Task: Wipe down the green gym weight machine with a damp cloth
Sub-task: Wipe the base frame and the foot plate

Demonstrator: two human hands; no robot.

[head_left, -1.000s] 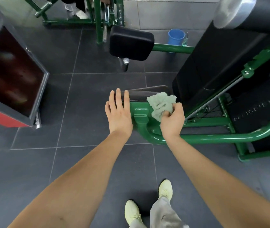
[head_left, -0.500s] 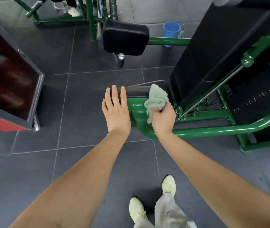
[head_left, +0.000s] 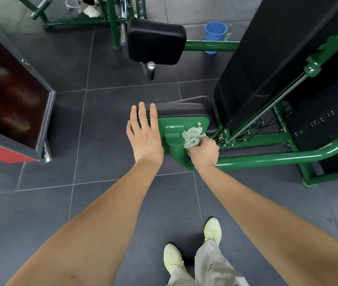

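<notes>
1. The right hand (head_left: pixel 204 151) grips the damp cloth (head_left: pixel 191 137), pressed on the green bracket (head_left: pixel 176 129) under the near seat pad (head_left: pixel 181 109).
2. The left hand (head_left: pixel 144 135) hangs released, fingers straight, just left of the bracket.
3. Likely mid-task: the frame tubes (head_left: pixel 267 156) to the right look untouched.

Your right hand (head_left: pixel 204 152) draws the cloth (head_left: pixel 192 136) down off the black pad's edge onto the green bracket (head_left: pixel 181 124), bunching it smaller, and more of the bracket's painted face now shows
</notes>
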